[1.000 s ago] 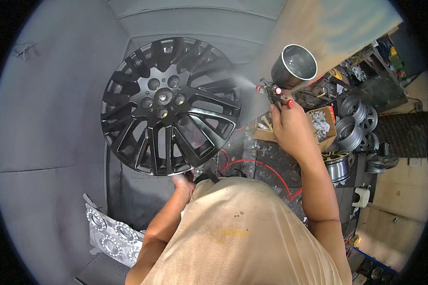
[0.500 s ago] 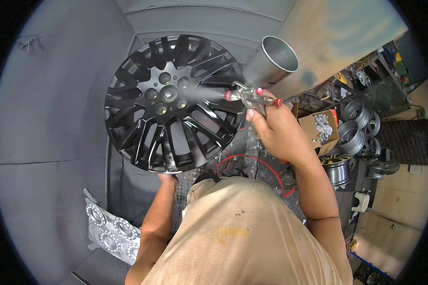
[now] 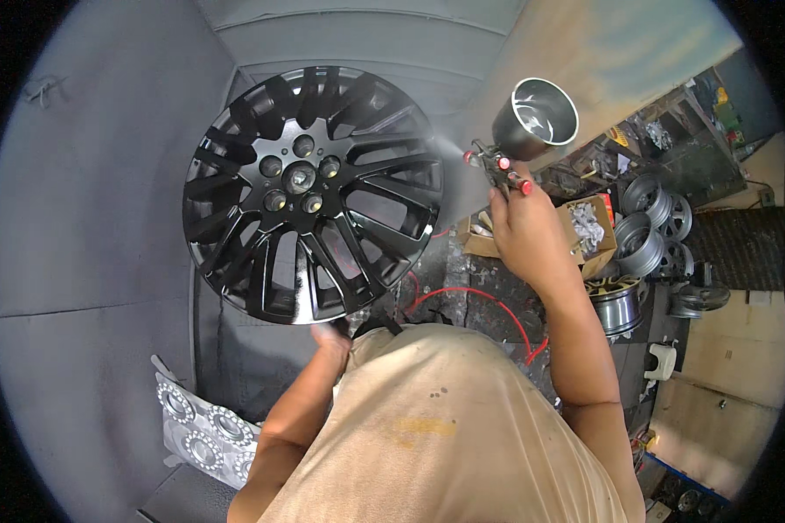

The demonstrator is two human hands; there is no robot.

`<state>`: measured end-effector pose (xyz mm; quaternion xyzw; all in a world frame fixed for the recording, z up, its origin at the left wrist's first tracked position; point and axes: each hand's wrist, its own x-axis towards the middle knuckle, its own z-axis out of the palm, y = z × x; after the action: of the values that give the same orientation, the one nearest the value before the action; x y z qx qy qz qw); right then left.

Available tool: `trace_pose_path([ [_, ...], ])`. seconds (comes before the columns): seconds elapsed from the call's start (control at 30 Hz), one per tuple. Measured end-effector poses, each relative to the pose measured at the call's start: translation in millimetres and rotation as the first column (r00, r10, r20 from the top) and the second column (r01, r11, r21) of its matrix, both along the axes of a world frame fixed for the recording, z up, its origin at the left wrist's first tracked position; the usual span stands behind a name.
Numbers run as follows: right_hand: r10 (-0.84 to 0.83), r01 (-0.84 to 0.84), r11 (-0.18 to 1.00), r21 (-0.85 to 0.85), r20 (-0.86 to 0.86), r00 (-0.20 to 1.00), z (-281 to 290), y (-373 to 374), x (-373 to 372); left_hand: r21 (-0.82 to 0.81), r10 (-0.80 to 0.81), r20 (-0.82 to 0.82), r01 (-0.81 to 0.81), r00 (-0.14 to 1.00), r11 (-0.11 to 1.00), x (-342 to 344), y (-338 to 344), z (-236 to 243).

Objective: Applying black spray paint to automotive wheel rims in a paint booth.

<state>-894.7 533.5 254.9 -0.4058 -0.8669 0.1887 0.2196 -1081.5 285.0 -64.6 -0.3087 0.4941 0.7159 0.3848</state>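
Observation:
A glossy black alloy wheel point(image 3: 235, 237) faces up in front of me, its spokes fanning out from a hub with several bolt holes. In my right hand point(image 3: 528, 228) is a spray gun point(image 3: 497, 167), just off the wheel's right rim. On top of the gun sits a round metal paint cup point(image 3: 519, 122) with dark liquid inside. Pale mist point(image 3: 449, 152) leaves the nozzle toward the rim. My left hand point(image 3: 330, 336) is under the wheel's near edge; its fingers are hidden, so I cannot tell how it holds on.
Grey panels point(image 3: 96, 218) rise at the left and back. A sheet with ring-shaped parts point(image 3: 202, 434) leans at lower left. A red hose point(image 3: 488, 298) curves over the floor. Cardboard boxes point(image 3: 597, 257), silver wheels point(image 3: 641, 244) and a cluttered shelf point(image 3: 698, 144) stand at right.
My right hand has moved the spray gun rightward, from over the spokes to beyond the rim. The wheel has turned and shifted slightly left. My left hand has moved a little right.

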Motion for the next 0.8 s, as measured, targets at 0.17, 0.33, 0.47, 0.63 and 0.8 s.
trace_pose_path([
  [0.17,0.152,-0.155,0.987,-0.034,-0.071,0.986,15.4,-12.9,-18.1,0.058,-0.074,0.054,0.071,0.996,0.996,17.2,6.2,-20.3],
  [0.33,0.235,-0.259,0.944,-0.204,-0.133,0.963,32.7,-16.3,-23.2,0.001,-0.105,0.011,0.105,0.994,0.994,10.1,9.7,0.2],
  [0.47,0.111,-0.124,0.986,-0.111,-0.116,0.987,25.0,-7.8,-12.5,-0.026,-0.086,-0.014,0.086,0.996,0.996,2.2,7.5,-1.9],
  [0.63,0.034,-0.038,0.996,-0.078,-0.043,0.998,10.5,4.4,7.1,-0.007,-0.079,-0.062,0.079,0.995,0.997,-16.0,-2.5,-17.4],
  [0.8,-0.111,0.113,0.988,-0.102,0.029,0.993,14.5,11.8,13.3,0.038,-0.068,-0.127,0.073,0.990,0.997,-47.0,-23.0,-54.3],
])
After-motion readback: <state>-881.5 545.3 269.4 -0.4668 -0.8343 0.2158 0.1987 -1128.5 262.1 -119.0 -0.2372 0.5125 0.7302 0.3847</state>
